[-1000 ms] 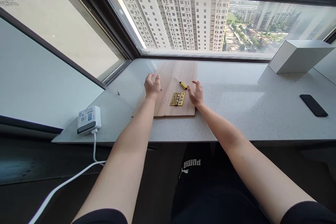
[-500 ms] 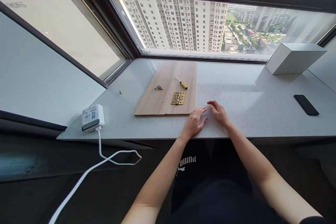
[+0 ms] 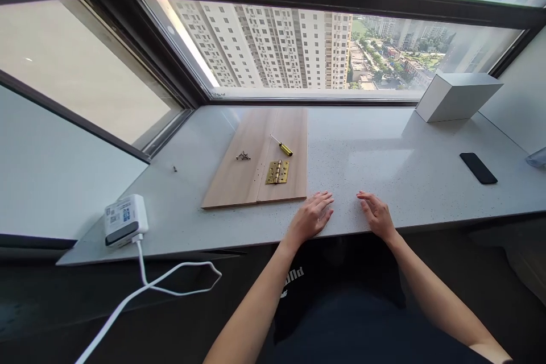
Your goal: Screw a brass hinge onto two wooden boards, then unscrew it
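My left hand (image 3: pixel 313 213) rests by the front edge of the counter, fingers apart, holding nothing, close to the near right corner of two wooden boards (image 3: pixel 226 182) lying side by side. To its right my right hand (image 3: pixel 376 214) is also empty, its fingers loosely stretched over the counter. A brass hinge (image 3: pixel 277 172) lies opened flat on the right-hand board. Behind it is a screwdriver (image 3: pixel 284 148) with a yellow and black handle. Several screws (image 3: pixel 243 156) form a small pile on the left-hand board. Small dark holes or specks show beside the hinge.
A white power strip (image 3: pixel 126 220) with a white cable (image 3: pixel 140 284) sits at the counter's left end. One small screw (image 3: pixel 174 169) lies near it. On the right are a black phone (image 3: pixel 478 168) and a white box (image 3: pixel 458 98). Windows border the speckled white counter (image 3: pixel 341 148).
My right hand has moved right, away from my left hand, widening the gap between them. The camera view has shifted and tilted slightly. The hinge, screws and screwdriver stay in place on the boards.
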### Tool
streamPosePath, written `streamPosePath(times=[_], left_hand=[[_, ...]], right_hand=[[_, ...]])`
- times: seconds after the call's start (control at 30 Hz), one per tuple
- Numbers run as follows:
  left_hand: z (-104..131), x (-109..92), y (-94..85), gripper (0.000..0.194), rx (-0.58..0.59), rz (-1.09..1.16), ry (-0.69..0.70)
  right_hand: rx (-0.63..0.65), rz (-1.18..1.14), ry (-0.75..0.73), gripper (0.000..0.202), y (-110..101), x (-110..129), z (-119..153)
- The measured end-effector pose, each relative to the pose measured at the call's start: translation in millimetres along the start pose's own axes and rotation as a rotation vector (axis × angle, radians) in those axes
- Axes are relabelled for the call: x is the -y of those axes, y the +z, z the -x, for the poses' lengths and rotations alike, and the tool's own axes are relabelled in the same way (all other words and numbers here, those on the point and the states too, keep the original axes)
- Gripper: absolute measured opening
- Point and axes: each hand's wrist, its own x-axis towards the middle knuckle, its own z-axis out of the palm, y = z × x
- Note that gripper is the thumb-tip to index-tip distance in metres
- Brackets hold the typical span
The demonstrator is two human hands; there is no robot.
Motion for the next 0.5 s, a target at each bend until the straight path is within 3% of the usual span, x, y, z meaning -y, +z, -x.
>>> streamPosePath(times=[0.23,0.5], left_hand=[[9,-6,-2.2,0.038,-0.027,0.028,0.001],[21,-16,-7.8,0.025,-0.149,0.052,-0.044]], right_hand=[[0.000,0.095,-0.005,0.038,-5,6,12],[-0.042,0.262,-0.036,0.043,-24,-13,36]])
